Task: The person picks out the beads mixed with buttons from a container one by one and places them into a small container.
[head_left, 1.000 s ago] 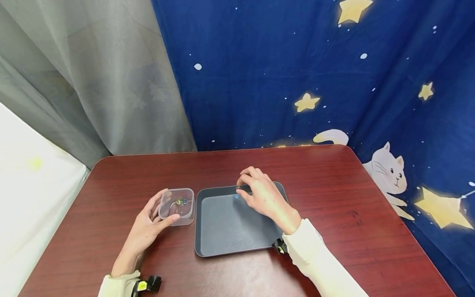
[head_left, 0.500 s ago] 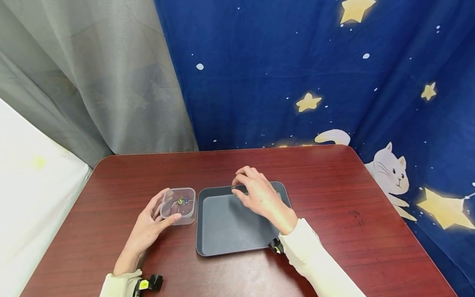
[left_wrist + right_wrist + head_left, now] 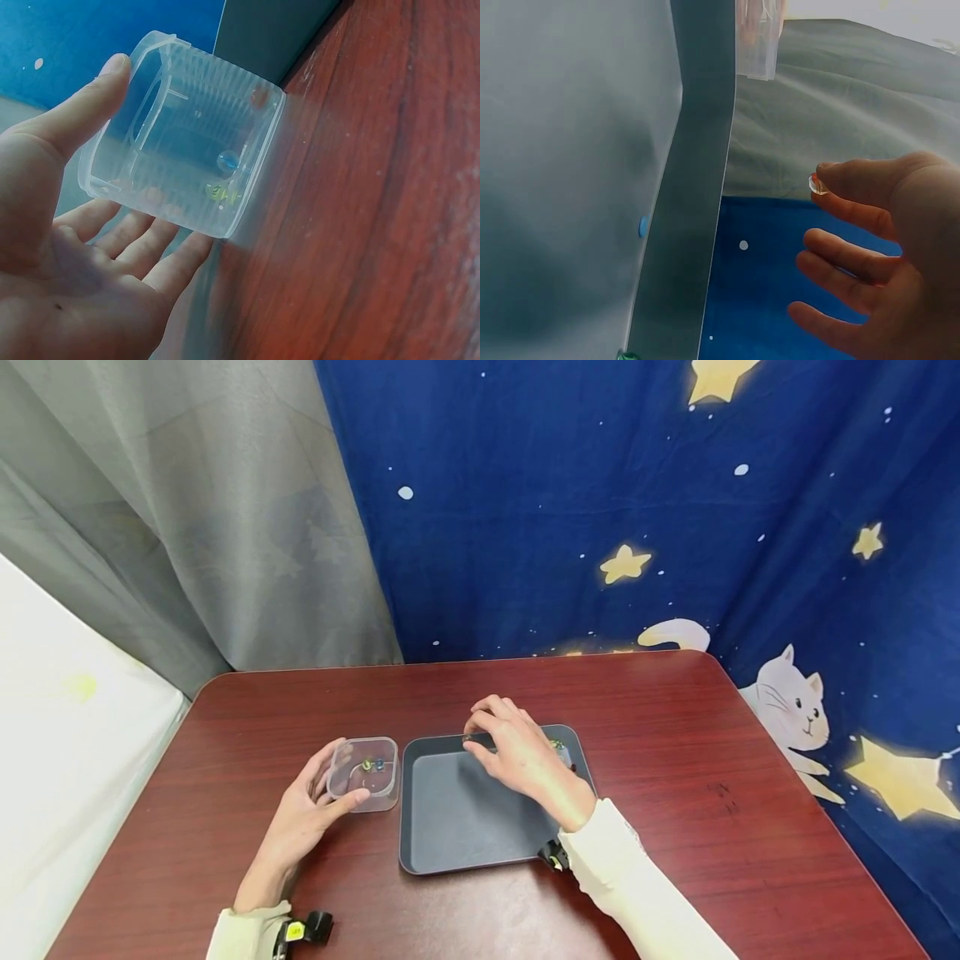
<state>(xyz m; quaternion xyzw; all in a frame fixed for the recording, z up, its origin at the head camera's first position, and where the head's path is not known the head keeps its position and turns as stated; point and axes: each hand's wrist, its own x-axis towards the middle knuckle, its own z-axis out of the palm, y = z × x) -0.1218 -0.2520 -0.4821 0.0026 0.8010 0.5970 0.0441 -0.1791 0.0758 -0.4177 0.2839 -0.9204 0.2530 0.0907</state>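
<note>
My left hand [image 3: 303,806] holds a clear plastic box [image 3: 180,135] around its side, with the thumb at the rim and fingers along the far wall. Inside the box lie a blue marble [image 3: 228,161] and a yellow-green marble [image 3: 217,193]; something reddish-orange shows near a corner. Over the far part of a dark grey tray [image 3: 450,827], my right hand [image 3: 525,756] pinches a small clear glass marble [image 3: 817,184] between thumb and index finger. The other right fingers are spread, loosely bent. Beyond that hand, several small coloured pieces [image 3: 558,746] lie at the tray's far right corner, partly hidden.
Box and tray sit side by side on a reddish-brown wooden table [image 3: 675,735]. A blue round piece [image 3: 643,226] and a green one [image 3: 628,355] lie by the tray's wall. A grey curtain [image 3: 262,527] and a blue star-patterned curtain [image 3: 525,527] hang behind the table.
My right hand has moved slightly left over the tray with the marble pinched, uncovering coloured pieces at the tray's far right. My left hand keeps its hold on the box.
</note>
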